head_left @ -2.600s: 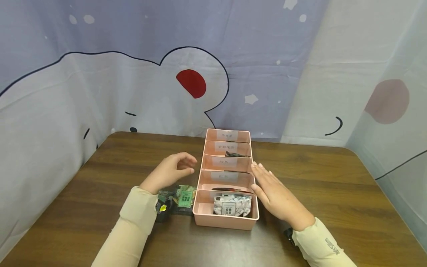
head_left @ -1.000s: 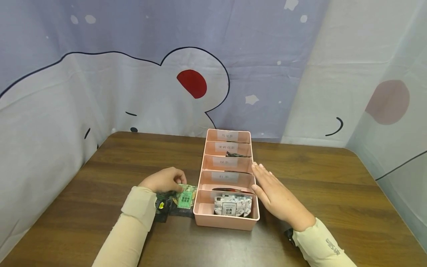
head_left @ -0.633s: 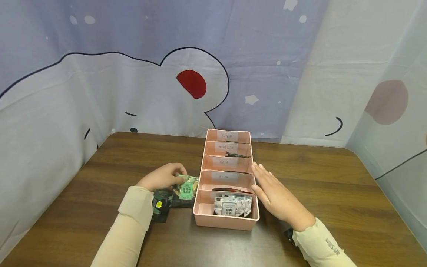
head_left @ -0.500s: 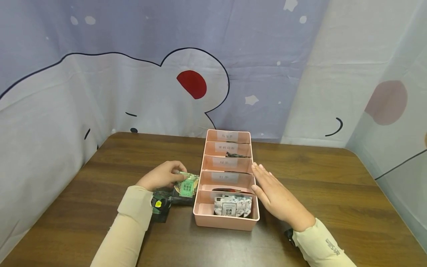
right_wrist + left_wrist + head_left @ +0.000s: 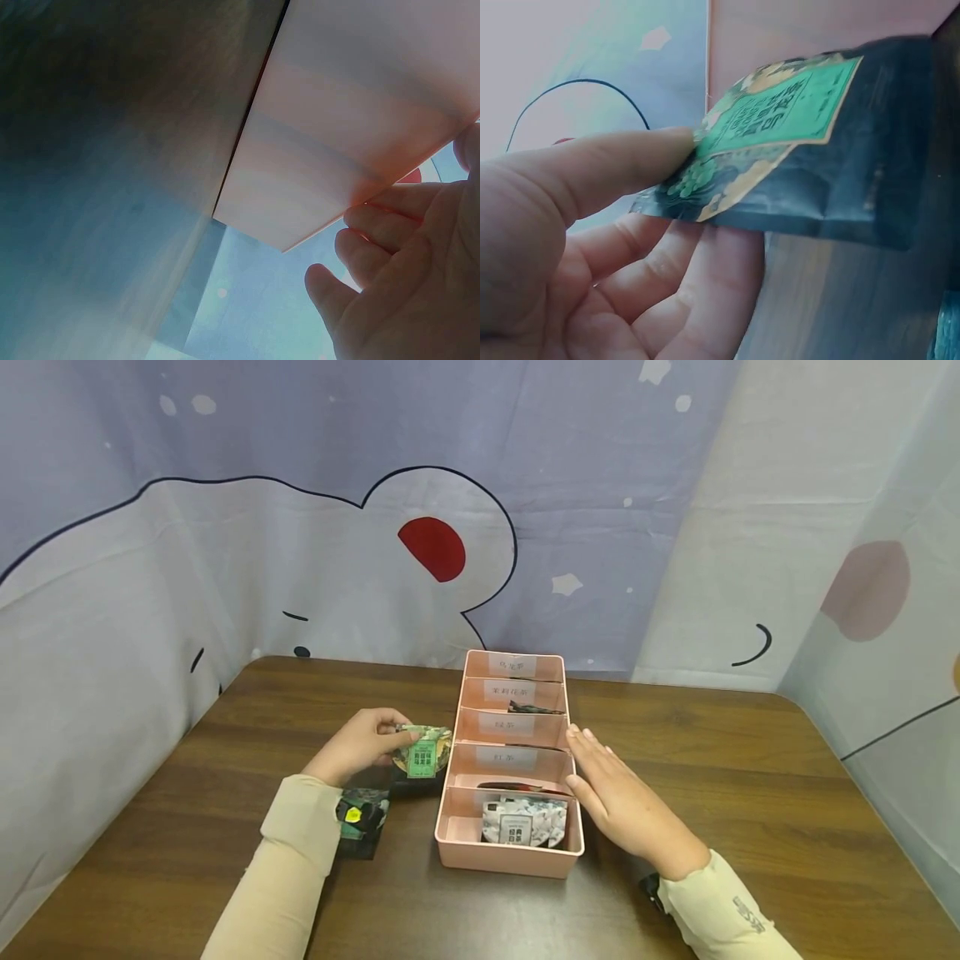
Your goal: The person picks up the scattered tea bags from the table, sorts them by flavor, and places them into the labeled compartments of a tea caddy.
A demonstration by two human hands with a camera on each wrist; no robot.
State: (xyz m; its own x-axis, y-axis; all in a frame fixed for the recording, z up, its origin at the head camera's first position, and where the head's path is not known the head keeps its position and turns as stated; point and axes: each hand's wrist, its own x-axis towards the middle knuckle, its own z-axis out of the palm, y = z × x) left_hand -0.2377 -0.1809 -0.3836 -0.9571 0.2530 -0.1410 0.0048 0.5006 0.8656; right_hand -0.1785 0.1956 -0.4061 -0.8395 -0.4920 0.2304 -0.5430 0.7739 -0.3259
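My left hand (image 5: 364, 745) pinches a tea packet (image 5: 422, 755) by its upper left corner, thumb on top and fingers beneath. In the left wrist view the packet (image 5: 810, 150) is dark with a green label and tilts above the table. It is close beside the left wall of a pink divided box (image 5: 510, 858). With its fingers straight, my right hand (image 5: 630, 802) lies along the box's right side, fingertips at the rim. The right wrist view shows those fingers against the box wall (image 5: 322, 142).
Another dark green packet (image 5: 367, 839) lies on the table (image 5: 405, 910), partly under the left wrist. White patterned packets (image 5: 525, 822) stand in the box's nearest compartment. Compartments behind carry paper labels (image 5: 507, 757), and a dark packet (image 5: 534, 707) shows in one. A printed curtain (image 5: 322, 568) hangs behind.
My left hand came down to the green-labelled packet, pinched its corner and lifted it up and away from the other packet. My right hand has stayed at the box.
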